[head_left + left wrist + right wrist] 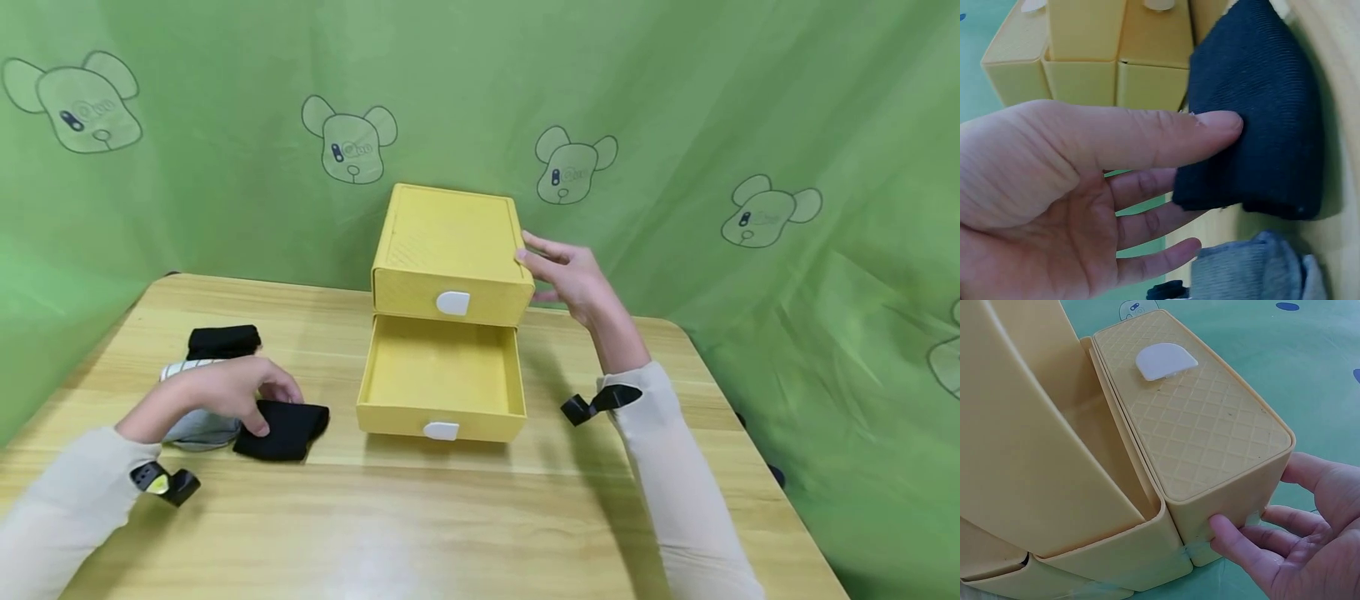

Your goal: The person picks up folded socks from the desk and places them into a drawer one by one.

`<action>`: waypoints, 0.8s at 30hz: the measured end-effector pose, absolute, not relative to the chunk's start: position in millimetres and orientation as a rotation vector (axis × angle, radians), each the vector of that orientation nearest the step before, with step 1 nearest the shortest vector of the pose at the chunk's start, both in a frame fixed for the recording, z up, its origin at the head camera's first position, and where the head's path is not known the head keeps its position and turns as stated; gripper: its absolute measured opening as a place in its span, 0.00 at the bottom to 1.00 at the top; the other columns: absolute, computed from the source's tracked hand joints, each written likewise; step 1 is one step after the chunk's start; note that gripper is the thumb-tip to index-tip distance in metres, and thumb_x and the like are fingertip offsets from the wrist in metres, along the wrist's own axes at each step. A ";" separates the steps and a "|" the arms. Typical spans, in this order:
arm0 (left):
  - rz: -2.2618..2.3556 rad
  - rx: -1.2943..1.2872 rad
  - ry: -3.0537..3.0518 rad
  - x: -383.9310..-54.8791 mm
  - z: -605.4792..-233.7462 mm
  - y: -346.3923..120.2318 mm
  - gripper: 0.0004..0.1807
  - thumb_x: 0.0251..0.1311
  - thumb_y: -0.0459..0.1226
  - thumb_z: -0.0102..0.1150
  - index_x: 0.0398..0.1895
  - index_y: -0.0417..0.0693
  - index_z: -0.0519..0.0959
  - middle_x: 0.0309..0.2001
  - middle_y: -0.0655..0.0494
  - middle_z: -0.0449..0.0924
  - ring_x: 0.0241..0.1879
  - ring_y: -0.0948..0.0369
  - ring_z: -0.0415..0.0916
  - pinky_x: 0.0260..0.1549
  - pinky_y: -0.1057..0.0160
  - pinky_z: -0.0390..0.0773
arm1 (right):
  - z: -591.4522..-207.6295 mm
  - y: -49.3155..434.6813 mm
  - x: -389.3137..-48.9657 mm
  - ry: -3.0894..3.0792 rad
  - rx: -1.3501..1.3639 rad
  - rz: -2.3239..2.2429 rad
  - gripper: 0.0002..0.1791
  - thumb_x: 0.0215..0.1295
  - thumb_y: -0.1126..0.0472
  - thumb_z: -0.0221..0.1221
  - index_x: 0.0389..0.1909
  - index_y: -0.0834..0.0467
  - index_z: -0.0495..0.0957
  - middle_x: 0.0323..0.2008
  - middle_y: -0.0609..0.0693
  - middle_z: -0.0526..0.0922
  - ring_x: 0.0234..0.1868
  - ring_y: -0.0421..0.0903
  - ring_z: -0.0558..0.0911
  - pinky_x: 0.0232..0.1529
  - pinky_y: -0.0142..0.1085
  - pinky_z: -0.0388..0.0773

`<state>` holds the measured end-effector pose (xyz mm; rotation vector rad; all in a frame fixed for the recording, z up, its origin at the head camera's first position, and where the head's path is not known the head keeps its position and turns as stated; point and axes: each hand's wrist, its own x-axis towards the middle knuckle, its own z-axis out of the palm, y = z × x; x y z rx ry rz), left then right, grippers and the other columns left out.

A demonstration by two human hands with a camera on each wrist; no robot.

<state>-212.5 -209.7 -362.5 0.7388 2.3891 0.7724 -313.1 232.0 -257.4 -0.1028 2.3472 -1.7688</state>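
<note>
Pinching folded black cloth (281, 432) beside a drawn yellow drawer (438, 367)

Held at its edge by a person's left hand (240, 392), the folded cloth sits on the left side of a wood-grain table (420, 533), to the left of the drawer. The thumb presses on the dark ribbed fabric, with fingers reaching behind it; whether the piece touches the tabletop cannot be told. Just beside it, partly covered by the hand, lies a grey cloth (201, 433). A white striped piece (180, 367) shows above the wrist, and a second black bundle (223, 342) lies behind.

Near the table's middle stands a yellow cabinet (457, 233). Its top drawer front (408, 292), with a white tab (453, 303), is closed, while the drawer below juts out toward the person. Both wrist views show a further tier beneath.

The right hand (566, 275), fingers spread apart, touches the cabinet's right side and upper edge. Both arms wear pale sleeves (675, 483) with a black device (603, 403) at each cuff. Behind hangs a green curtain (465, 58) printed with outlined bear heads (352, 146).
</note>
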 end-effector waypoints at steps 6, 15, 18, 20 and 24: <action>0.788 0.746 2.411 -212.2 -368.5 -207.6 0.22 0.42 0.25 0.75 0.45 0.43 0.84 0.40 0.59 0.85 0.41 0.64 0.79 0.40 0.64 0.80 | -257.0 232.1 -311.7 2.345 -0.101 -1.779 0.33 0.70 0.51 0.64 0.74 0.44 0.67 0.79 0.50 0.62 0.70 0.53 0.74 0.55 0.46 0.85; 0.788 0.776 2.556 -216.8 -374.8 -207.8 0.19 0.52 0.31 0.75 0.49 0.41 0.84 0.41 0.54 0.85 0.43 0.57 0.80 0.42 0.56 0.82 | -258.6 235.2 -311.8 2.358 -0.104 -1.768 0.33 0.71 0.50 0.63 0.75 0.43 0.66 0.79 0.50 0.61 0.72 0.53 0.73 0.55 0.46 0.84; 0.798 0.791 2.569 -217.5 -371.4 -208.6 0.22 0.54 0.35 0.75 0.52 0.40 0.83 0.45 0.51 0.87 0.45 0.52 0.82 0.44 0.51 0.84 | -258.1 235.6 -312.1 2.360 -0.102 -1.766 0.33 0.71 0.50 0.63 0.75 0.43 0.66 0.79 0.50 0.61 0.72 0.53 0.73 0.55 0.46 0.85; 0.787 0.801 2.553 -216.5 -368.9 -209.6 0.25 0.53 0.37 0.77 0.55 0.40 0.82 0.48 0.49 0.87 0.48 0.50 0.83 0.47 0.48 0.83 | -258.1 235.3 -312.6 2.359 -0.102 -1.765 0.33 0.71 0.50 0.63 0.75 0.43 0.66 0.79 0.50 0.61 0.72 0.53 0.73 0.54 0.45 0.85; 0.747 0.791 2.506 -212.5 -369.2 -208.6 0.31 0.46 0.37 0.81 0.56 0.40 0.82 0.49 0.50 0.86 0.48 0.52 0.82 0.47 0.53 0.82 | -258.4 234.3 -313.2 2.354 -0.118 -1.766 0.33 0.71 0.50 0.63 0.75 0.44 0.66 0.79 0.50 0.61 0.72 0.53 0.73 0.55 0.46 0.85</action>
